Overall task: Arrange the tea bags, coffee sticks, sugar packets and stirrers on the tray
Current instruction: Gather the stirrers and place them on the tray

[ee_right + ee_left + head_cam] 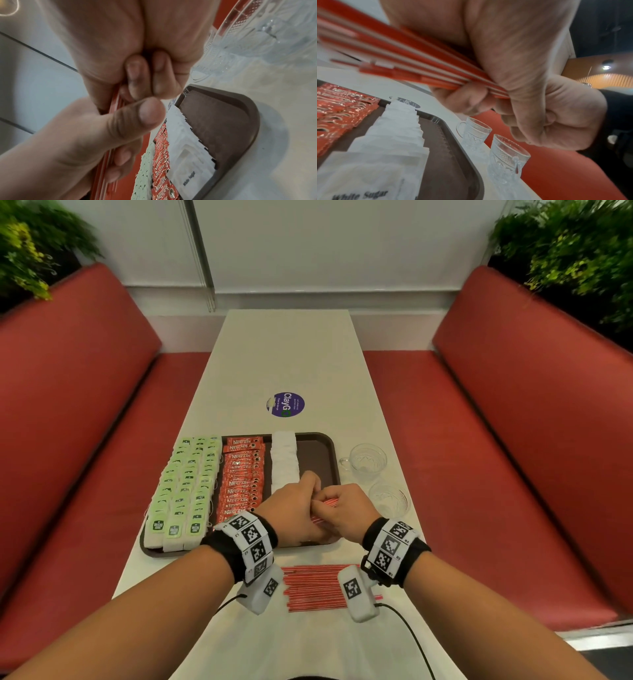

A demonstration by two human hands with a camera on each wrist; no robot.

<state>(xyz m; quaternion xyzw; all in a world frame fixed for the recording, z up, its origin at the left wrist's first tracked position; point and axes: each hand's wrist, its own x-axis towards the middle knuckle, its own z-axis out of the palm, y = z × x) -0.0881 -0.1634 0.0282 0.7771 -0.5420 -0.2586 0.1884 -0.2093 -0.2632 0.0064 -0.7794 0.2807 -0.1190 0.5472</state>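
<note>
A brown tray holds rows of green tea bags, red coffee sticks and white sugar packets. Its right strip is bare. Above the tray's near right part, my left hand and right hand both grip one bundle of red-and-white stirrers. In the left wrist view the stirrers fan out from the curled fingers. The right wrist view shows the stirrers under my thumb. More stirrers lie on the table in front of the tray.
Two clear glass cups stand on the white table right of the tray. A round purple sticker sits beyond the tray. Red bench seats flank the table on both sides.
</note>
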